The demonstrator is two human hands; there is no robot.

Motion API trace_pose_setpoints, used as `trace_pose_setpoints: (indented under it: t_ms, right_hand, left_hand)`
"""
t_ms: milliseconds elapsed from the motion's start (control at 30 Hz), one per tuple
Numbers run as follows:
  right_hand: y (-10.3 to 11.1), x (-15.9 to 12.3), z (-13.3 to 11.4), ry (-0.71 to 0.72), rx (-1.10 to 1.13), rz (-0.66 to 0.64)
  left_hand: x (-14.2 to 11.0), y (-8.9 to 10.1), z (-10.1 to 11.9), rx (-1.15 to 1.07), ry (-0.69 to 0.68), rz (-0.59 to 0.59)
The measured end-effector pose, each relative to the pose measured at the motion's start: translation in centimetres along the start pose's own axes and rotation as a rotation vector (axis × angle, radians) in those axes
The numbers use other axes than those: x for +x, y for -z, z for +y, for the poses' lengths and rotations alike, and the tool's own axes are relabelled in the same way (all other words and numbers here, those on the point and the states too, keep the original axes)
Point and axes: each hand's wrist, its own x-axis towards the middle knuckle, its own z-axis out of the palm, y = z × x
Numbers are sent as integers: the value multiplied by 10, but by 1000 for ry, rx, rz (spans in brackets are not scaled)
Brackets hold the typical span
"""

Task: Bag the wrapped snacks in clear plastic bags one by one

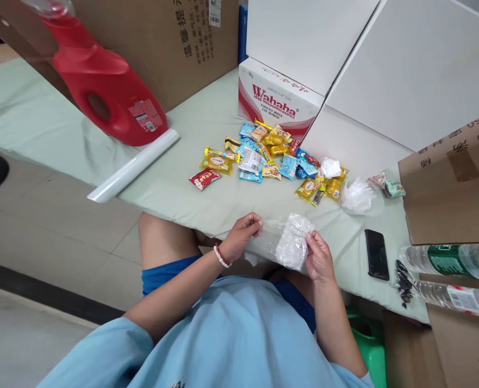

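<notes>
While wrapped snacks (259,156) lie heaped toward the far side of the table (219,207), some crinkled clear plastic wrapping (293,242) is held out at the near edge, the left grip (237,240) pinching its left end and the right grip (319,258) its right side. Over to my right, a black smartphone (377,255) lies near two clear plastic bottles (445,261).

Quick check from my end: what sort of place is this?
Probably a home or dorm room, though I can't be sure: a cloth-covered table holds a pile of wrapped snacks, a phone and a large brown cardboard box.
</notes>
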Motion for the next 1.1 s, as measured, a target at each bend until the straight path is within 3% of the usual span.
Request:
trace_pose_setpoints:
  t_ms: [100,233,400,567,633,700,833,967,1033,1100]
  right_hand:
    - [3,-3,1,-21,20,-21]
    - [-6,-7,3,-54,41,-104]
    - [-15,-11,1,-54,9,-183]
    - [-12,-13,1,-72,-54,-272]
    - [-6,-10,2,-106,-68,-240]
    - [1,-7,4,-120,-86,-128]
    - [3,-9,6,28,-149,32]
    - [-20,-16,3,205,-331,-99]
    - [-32,-17,3,265,-465,-188]
    - [-38,-14,2,319,-524,-195]
  left_hand:
    - [-2,4,0,-101,118,-7]
    - [-7,-4,0,-194,268,-78]
    - [-3,-15,-8,-126,301,28]
    - [12,-18,-7,-197,270,118]
    - [18,-19,-2,-222,238,155]
    - [21,-21,3,-227,198,186]
    - [15,-33,6,-175,120,192]
    - [8,-44,-2,-84,65,178]
    - [7,-44,-5,-44,42,188]
    - [8,-39,-4,26,0,207]
